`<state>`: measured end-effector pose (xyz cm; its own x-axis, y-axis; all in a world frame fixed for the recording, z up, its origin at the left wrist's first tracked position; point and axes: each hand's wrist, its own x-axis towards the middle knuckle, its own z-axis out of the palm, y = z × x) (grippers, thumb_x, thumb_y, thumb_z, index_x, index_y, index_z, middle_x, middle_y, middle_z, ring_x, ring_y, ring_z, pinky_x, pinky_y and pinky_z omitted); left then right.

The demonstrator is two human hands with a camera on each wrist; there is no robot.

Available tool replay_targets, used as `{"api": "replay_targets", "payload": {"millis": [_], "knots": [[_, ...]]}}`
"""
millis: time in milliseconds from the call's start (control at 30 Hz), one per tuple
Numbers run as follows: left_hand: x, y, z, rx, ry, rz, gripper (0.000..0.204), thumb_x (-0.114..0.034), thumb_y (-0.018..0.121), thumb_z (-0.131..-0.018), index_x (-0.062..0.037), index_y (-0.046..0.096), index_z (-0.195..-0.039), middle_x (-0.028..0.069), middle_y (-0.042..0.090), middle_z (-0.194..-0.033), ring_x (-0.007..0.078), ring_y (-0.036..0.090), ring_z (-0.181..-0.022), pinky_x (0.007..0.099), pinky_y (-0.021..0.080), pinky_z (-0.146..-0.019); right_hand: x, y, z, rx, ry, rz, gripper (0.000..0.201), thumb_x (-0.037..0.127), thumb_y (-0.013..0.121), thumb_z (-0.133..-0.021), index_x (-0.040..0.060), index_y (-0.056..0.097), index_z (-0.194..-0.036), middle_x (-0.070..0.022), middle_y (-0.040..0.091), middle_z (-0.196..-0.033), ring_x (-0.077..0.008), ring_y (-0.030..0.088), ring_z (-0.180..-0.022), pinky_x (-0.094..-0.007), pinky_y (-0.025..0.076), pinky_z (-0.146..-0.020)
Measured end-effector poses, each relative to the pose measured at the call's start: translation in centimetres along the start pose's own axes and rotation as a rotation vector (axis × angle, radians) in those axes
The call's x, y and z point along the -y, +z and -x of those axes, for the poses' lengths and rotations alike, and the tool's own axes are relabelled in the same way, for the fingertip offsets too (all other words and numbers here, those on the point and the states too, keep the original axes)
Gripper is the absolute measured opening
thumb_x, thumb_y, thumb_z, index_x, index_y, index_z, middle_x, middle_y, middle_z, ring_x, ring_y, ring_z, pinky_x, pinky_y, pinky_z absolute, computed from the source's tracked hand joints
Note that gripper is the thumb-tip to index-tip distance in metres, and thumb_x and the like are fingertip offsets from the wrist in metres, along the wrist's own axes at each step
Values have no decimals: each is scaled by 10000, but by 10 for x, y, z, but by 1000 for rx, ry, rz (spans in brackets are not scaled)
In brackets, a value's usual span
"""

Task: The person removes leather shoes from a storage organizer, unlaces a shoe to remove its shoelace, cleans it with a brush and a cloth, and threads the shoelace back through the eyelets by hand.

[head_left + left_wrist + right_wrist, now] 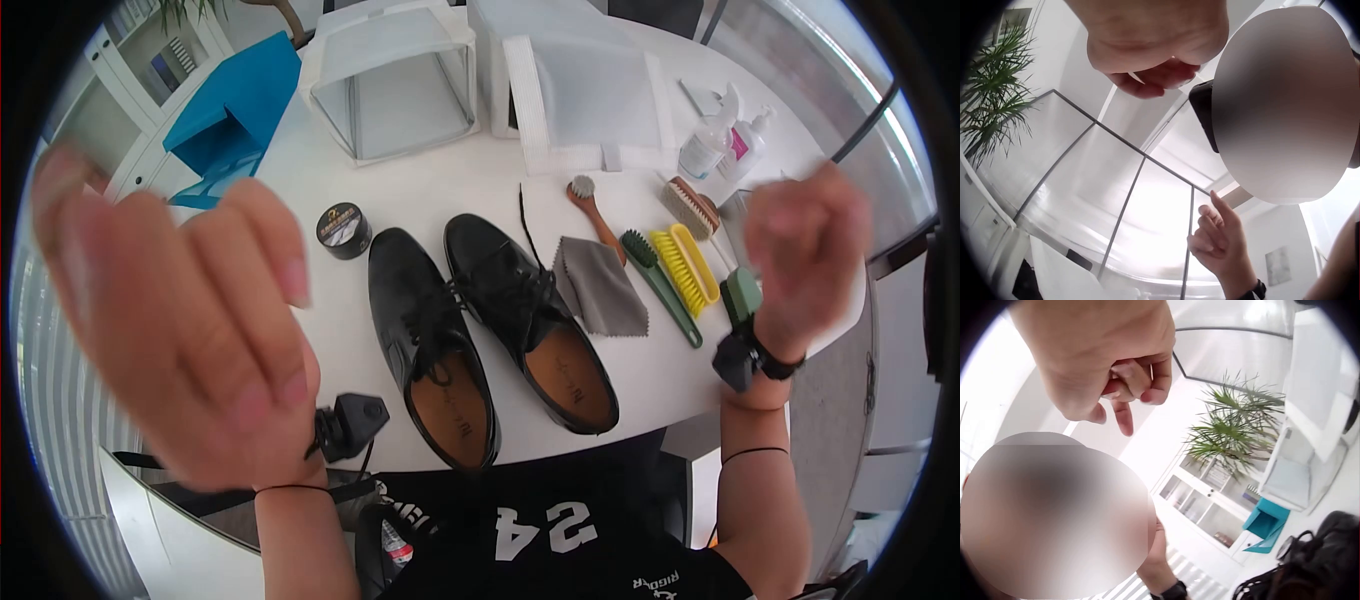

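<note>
Both hands are raised high over the table, close to the head. My left hand (190, 330) is large and blurred at the left of the head view, its fingers loosely bent with nothing in them. At the right, my right hand (815, 250) is also lifted; in the left wrist view its index finger points up while the other fingers bend loosely, holding nothing. Below and between them lie two black lace-up shoes, a left one (385, 275) and a right one (490, 260), with brown insoles and toes pointing away. A round black tin (343, 230) stands beside the left shoe.
Right of the shoes lie a grey cloth (600, 290), a wooden-handled brush (595, 215), a green brush (660, 285), a yellow brush (685, 265) and a wooden brush (690, 207). Pump bottles (712, 145), white boxes (390, 95) and a blue box (235, 115) stand farther back.
</note>
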<state>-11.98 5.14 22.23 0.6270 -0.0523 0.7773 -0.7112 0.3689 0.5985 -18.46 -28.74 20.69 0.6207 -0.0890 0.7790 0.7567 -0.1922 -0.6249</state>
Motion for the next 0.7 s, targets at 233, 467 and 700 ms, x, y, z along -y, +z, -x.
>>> {"api": "replay_targets", "payload": {"millis": [233, 467, 700], "knots": [[17, 16, -16, 339, -328, -476, 61, -61, 738, -1022, -28, 725, -1072, -112, 477, -573, -31, 362, -495, 218, 268, -525, -38, 39, -16, 419, 452, 445, 155, 113, 774, -1027, 14, 715, -923, 60, 540, -630, -25, 411, -582, -272, 330, -544], [83, 15, 10, 996, -341, -469, 214, -158, 834, -955, 19, 722, -998, 81, 699, -813, 180, 692, -809, 328, 556, -781, -68, 37, 13, 655, 490, 420, 158, 87, 791, -987, 33, 667, -906, 51, 448, -633, -52, 381, -607, -278, 305, -552], [100, 30, 14, 1172, -767, -435, 345, -204, 895, -912, -13, 614, -970, 61, 642, -781, 167, 636, -763, 317, 547, -740, -89, 27, 37, 649, 809, 374, 322, 112, 756, -1019, 30, 580, -761, 63, 346, -626, -44, 292, -606, -313, 236, -533]]}}
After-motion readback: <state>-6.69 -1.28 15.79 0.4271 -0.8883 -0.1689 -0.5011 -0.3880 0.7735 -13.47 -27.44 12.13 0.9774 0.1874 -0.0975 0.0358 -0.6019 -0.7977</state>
